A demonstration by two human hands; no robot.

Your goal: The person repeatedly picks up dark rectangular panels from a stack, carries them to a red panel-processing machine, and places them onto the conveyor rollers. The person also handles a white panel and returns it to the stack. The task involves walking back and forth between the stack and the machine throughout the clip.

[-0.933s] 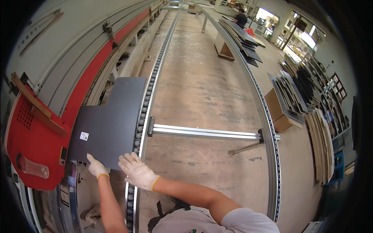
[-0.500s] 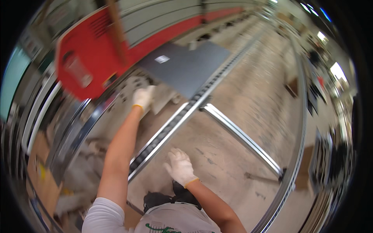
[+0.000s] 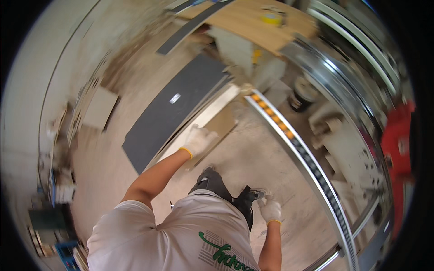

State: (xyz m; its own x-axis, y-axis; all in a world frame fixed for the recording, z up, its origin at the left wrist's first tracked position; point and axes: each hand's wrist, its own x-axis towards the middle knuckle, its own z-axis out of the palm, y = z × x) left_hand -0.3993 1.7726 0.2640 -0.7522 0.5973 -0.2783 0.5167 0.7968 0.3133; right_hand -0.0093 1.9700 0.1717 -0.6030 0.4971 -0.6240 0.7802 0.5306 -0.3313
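Reach is the likely step: left hand (image 3: 199,141) half-curled over pale board (image 3: 214,109), hold uncertain, right hand (image 3: 271,210) loosely open, apparently empty; dark panel (image 3: 163,112) lies left of that board, any lift calling for both hands at opposite edges; left grip blurred, panel's underside hidden.

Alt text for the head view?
White-gloved left hand in front of a pale flat board, contact unclear, beside a dark grey rectangular panel with white label; white-gloved right hand hangs left of a silver metal roller rail.
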